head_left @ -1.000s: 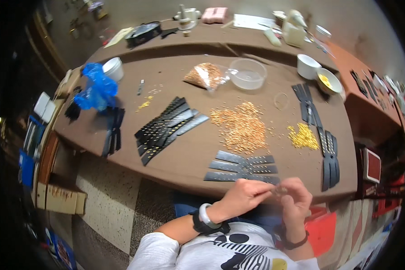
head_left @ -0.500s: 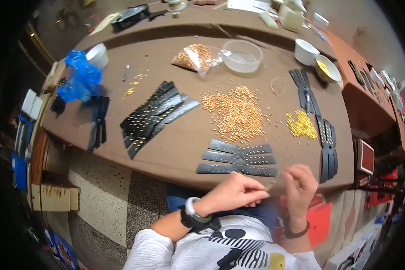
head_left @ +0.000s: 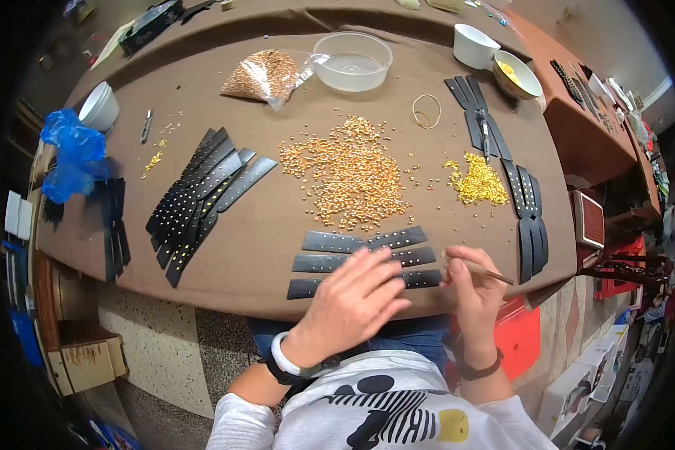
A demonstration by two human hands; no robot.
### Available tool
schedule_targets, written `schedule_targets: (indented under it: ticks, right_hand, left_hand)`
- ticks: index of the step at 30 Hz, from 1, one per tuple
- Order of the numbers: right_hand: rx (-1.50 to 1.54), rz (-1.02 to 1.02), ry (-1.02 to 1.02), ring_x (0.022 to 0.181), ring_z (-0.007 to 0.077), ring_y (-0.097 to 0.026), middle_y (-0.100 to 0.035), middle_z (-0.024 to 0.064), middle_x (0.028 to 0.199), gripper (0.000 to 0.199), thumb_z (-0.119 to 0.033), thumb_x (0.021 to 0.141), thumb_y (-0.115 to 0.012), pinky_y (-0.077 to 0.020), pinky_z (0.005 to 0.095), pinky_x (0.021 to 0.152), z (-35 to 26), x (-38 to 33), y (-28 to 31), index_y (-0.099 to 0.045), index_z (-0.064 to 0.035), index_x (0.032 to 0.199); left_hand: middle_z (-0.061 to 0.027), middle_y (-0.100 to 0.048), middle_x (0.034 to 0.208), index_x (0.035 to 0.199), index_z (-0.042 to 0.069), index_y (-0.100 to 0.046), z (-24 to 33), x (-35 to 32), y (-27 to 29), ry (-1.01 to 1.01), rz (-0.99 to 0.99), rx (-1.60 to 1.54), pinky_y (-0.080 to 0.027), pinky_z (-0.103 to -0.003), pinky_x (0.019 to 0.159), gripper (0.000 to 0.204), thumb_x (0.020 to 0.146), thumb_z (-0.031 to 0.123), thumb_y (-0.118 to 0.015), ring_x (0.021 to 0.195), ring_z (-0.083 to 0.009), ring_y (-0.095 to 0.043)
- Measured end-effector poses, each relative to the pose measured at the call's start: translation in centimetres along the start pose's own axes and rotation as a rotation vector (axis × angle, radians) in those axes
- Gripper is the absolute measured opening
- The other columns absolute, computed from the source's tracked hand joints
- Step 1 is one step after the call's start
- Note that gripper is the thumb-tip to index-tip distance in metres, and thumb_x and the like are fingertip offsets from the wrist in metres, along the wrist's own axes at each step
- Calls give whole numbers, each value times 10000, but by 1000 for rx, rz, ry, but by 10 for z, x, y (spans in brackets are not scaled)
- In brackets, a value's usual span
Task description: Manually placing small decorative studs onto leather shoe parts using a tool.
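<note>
My left hand (head_left: 352, 304) is spread palm down over the middle of a studded black strip piece (head_left: 315, 264), hiding its centre. Whether the fingers touch it I cannot tell. This piece lies near the table's front edge, its several arms dotted with small metal studs. Just beyond its right end, my right hand (head_left: 474, 292) is closed around a thin brown stick (head_left: 491, 274), which points out to the right. Copper-coloured studs (head_left: 352, 176) lie heaped behind the black piece. A smaller pile of yellow studs (head_left: 478, 180) sits to the right of that heap.
More studded black pieces (head_left: 202, 195) are stacked at left, others (head_left: 531, 217) at right. A clear bag of studs (head_left: 259, 77), a round plastic tub (head_left: 352, 64), white bowls (head_left: 475, 46) and a blue plastic bag (head_left: 73, 154) stand around the brown-covered table (head_left: 232, 292).
My hands were close together at the table edge, a thin stick between them. Now they are apart: the left opened over the black piece, the right keeps the stick. The view has shifted.
</note>
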State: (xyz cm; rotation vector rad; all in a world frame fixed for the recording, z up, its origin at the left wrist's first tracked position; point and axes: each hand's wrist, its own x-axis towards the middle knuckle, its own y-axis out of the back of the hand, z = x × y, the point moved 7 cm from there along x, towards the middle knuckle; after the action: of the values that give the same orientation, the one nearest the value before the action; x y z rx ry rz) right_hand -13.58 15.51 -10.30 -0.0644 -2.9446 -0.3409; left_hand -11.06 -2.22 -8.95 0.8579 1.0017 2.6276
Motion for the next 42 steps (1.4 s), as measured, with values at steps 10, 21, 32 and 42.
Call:
schedule_targets:
  ticks: [10,21,32,42]
  right_hand:
    - [32,1,-119,753,94,-644,-660,74,841,116,-48,922,-618,-542,232,645,18,26,-21,-591,44,987]
    - [-287,-42,-46,711,113,-653,-667,84,832,104,-23,880,-649,-519,248,632,12,43,-37,-630,15,975]
    - [-303,-202,75,723,197,-676,-653,114,879,126,-29,861,-658,-528,287,623,0,37,-72,-631,-12,982]
    - [-285,-171,26,688,210,-659,-653,119,875,116,-43,869,-654,-524,293,612,6,38,-77,-626,-14,978]
  left_hand:
    - [-102,-545,1337,1157,81,-636,-24,-11,-17,24,-173,145,-386,-500,1034,479,750,306,-753,1279,-346,-468]
    - [-90,-581,1288,1101,88,-666,-25,-14,-16,32,-142,147,-406,-481,1015,413,754,297,-747,1252,-327,-497]
    - [-102,-579,1293,1146,70,-659,-27,-14,-16,33,-139,157,-399,-481,1024,438,779,297,-734,1254,-327,-496]
    - [-116,-584,1277,1153,43,-650,-27,-15,-14,25,-135,138,-411,-478,1012,456,788,306,-727,1241,-335,-502]
